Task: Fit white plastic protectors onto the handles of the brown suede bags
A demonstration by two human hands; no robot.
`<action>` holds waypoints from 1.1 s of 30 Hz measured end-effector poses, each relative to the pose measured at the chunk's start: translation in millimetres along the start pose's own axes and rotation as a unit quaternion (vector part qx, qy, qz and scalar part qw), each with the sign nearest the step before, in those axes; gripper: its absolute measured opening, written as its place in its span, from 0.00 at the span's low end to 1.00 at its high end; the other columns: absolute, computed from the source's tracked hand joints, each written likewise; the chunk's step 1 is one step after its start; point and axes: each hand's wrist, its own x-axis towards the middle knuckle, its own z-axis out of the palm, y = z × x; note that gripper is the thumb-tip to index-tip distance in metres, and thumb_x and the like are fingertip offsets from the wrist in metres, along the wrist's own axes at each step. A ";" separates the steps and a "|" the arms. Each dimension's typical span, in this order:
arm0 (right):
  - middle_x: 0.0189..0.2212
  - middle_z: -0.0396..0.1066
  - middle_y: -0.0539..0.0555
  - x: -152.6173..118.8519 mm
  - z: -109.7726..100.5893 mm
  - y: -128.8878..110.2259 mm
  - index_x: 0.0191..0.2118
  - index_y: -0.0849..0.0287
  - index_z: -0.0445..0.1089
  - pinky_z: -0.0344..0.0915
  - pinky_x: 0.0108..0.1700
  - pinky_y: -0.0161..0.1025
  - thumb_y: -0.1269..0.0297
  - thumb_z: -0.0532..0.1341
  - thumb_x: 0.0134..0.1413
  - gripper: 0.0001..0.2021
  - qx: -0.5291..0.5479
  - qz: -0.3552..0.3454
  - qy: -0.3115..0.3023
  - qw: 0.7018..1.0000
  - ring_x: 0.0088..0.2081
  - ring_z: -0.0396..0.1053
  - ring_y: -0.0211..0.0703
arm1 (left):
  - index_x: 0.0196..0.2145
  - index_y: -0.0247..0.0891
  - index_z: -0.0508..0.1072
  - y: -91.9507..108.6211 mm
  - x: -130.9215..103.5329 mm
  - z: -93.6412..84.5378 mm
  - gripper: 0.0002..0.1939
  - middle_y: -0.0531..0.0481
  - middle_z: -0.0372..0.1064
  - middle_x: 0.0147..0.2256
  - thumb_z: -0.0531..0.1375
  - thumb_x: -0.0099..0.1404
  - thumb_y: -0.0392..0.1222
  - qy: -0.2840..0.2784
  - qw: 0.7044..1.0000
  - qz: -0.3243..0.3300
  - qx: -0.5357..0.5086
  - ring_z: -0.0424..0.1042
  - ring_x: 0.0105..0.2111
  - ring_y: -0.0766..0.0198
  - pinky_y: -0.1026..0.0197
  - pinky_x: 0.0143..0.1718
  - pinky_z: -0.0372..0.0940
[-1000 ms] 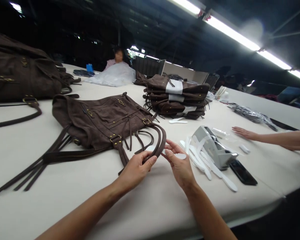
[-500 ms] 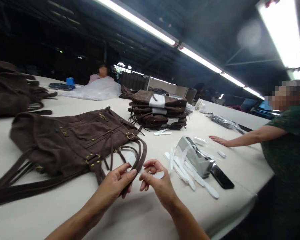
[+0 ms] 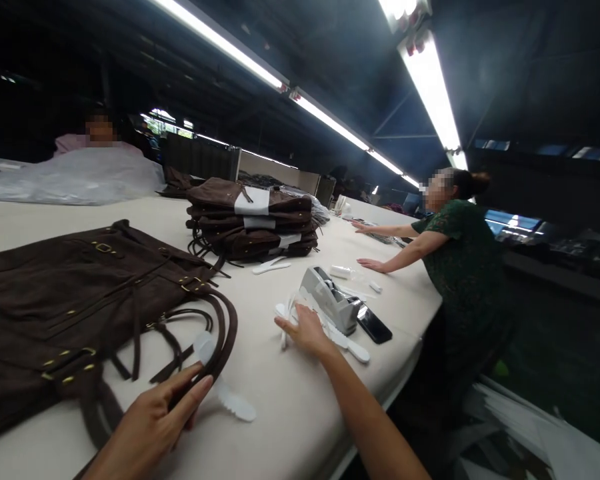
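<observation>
My left hand (image 3: 163, 407) is closed around the brown handles (image 3: 226, 333) of a brown bag (image 3: 80, 280) lying on the table. A white strip with a rounded, toothed end (image 3: 237, 405) passes at the handles beside my left fingers; one end shows inside the loop and the other lies to the right. My right hand (image 3: 307, 330) reaches over a pile of similar white strips (image 3: 355, 350), thumb apart from the fingers. Its fingertips are partly lost among the strips. Just beyond it stands a grey tape dispenser (image 3: 330, 300).
A black phone (image 3: 374, 323) lies beside the dispenser. Farther back are a stack of brown bags (image 3: 253, 223) with white bands and a loose white strip (image 3: 271, 267). A person in green (image 3: 460, 233) leans on the table at right; another sits behind plastic sheeting (image 3: 80, 175).
My right hand has left the handles and moved to the pile of white strips. My left hand still grips the handles. The view has turned to the right.
</observation>
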 end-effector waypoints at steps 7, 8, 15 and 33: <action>0.60 0.63 0.61 -0.7 21.0 -15.5 0.56 0.60 0.68 0.55 0.61 0.48 0.57 0.66 0.50 0.27 0.022 -0.109 -0.100 0.989 0.61 0.59 0.56 | 0.53 0.33 0.67 -1.3 5.3 -7.1 0.39 0.56 0.65 0.20 0.64 0.51 0.62 -0.005 0.996 0.008 -0.084 0.60 0.16 0.68 0.66 0.18 0.53; 0.59 0.65 0.59 -1.7 20.2 -16.6 0.56 0.58 0.69 0.57 0.61 0.46 0.60 0.66 0.51 0.25 0.030 -0.122 -0.105 0.987 0.60 0.61 0.53 | 0.52 0.33 0.67 -0.9 5.4 -8.1 0.37 0.55 0.66 0.21 0.64 0.52 0.61 -0.013 0.995 0.014 -0.093 0.59 0.16 0.69 0.67 0.18 0.53; 0.56 0.66 0.62 -33.0 14.3 -44.5 0.53 0.59 0.70 0.53 0.62 0.54 0.58 0.61 0.58 0.19 0.180 -0.122 0.024 0.976 0.58 0.60 0.56 | 0.45 0.35 0.70 15.5 -7.3 -12.9 0.25 0.51 0.70 0.30 0.62 0.59 0.59 -0.076 0.989 0.048 -0.119 0.62 0.21 0.71 0.68 0.23 0.57; 0.19 0.59 0.44 -34.4 29.9 -103.7 0.32 0.63 0.71 0.35 0.19 0.31 0.50 0.66 0.52 0.18 0.510 -0.012 -0.381 0.771 0.18 0.43 0.27 | 0.38 0.35 0.68 21.9 -11.1 -12.3 0.19 0.55 0.66 0.25 0.59 0.63 0.55 -0.080 0.978 0.059 -0.185 0.61 0.19 0.73 0.69 0.20 0.56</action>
